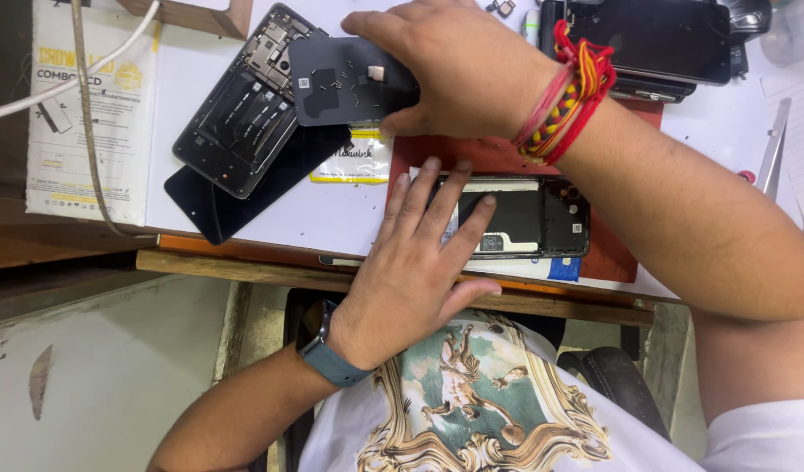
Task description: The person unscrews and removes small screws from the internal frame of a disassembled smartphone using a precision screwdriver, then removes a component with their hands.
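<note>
White bench: right hand (pixel 459 65) grips dark cover (pixel 341 83) (left hand (pixel 415 262) steadies phone (pixel 524 218)).

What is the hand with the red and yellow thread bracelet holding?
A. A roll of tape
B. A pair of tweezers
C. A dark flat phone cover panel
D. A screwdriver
C: the right hand grips a dark flat cover panel above the opened phone, while the left hand rests on another opened phone.

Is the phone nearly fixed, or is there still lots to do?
Not nearly. Done: the opened phone on the red mat has its back off, insides showing. In hand: the left hand presses flat on it, while the right hand holds a dark inner cover plate. Left: that plate isn't fitted, and a second opened phone lies apart.
</note>
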